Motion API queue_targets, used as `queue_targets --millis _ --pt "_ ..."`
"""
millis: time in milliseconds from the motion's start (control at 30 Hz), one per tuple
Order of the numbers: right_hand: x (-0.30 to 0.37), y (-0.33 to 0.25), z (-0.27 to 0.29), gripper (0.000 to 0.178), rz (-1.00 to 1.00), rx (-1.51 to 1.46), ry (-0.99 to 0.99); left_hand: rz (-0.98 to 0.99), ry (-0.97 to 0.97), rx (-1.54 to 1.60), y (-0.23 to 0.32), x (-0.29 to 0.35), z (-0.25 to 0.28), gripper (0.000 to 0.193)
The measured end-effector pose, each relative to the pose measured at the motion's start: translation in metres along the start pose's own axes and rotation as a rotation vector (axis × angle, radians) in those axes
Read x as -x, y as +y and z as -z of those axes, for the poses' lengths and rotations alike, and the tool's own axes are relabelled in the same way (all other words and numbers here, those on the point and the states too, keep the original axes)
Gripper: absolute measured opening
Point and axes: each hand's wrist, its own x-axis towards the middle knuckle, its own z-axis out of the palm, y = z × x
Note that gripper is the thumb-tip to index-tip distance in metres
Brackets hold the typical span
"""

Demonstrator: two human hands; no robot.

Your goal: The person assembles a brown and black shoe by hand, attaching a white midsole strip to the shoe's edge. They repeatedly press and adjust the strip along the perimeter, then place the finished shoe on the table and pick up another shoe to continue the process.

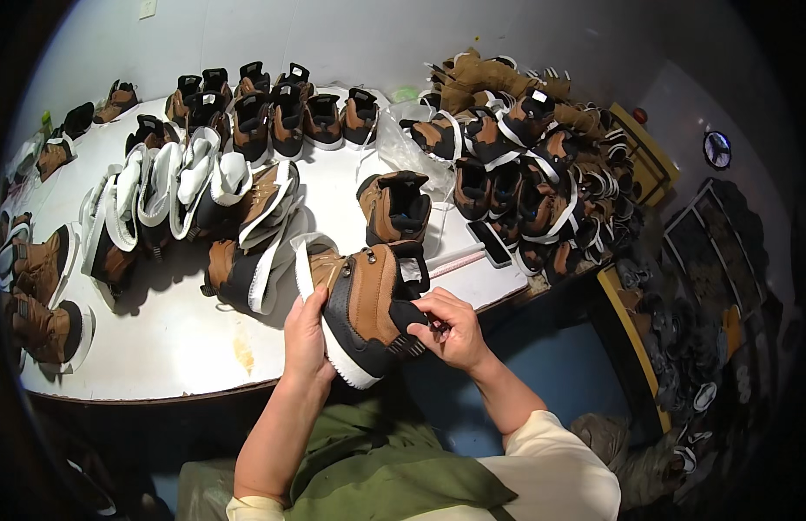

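A brown and black boot (361,300) with a white sole is held tilted above the table's front edge. My left hand (307,340) is closed around its sole side. At the heel end, the fingers of my right hand (455,330) pinch the boot's black padded collar. Something small and dark shows between those fingers, too small to name. Just beyond it, a second brown and black boot (393,207) stands on the white table (186,347). To the left, another boot (245,273) lies on its side, its white sole facing the held one.
Rows of boots (287,122) line the back of the table, and white-soled boots (194,182) crowd the left. A heap of boots (542,182) fills the right, beside clear plastic wrap (412,143). A phone (490,243) and a pale pink strip (455,263) lie near the edge.
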Motion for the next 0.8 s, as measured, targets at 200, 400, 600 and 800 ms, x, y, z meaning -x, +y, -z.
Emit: queue_targets --millis 200,400,600,800 --pt "0.003 0.0 -0.005 0.021 -0.037 -0.015 -0.033 -0.026 0.031 -0.027 0.0 -0.001 0.001 0.03" --pt "0.007 -0.004 -0.008 0.024 -0.193 -0.093 -0.045 -0.05 0.034 -0.029 0.0 0.0 0.003 0.03" --pt "0.015 0.008 -0.009 0.042 -0.243 -0.26 -0.047 -0.076 0.046 -0.033 0.001 0.002 0.001 0.03" --pt "0.008 -0.016 -0.007 0.051 -0.171 -0.199 -0.068 -0.062 0.046 -0.078 0.0 -0.001 0.006 0.029"
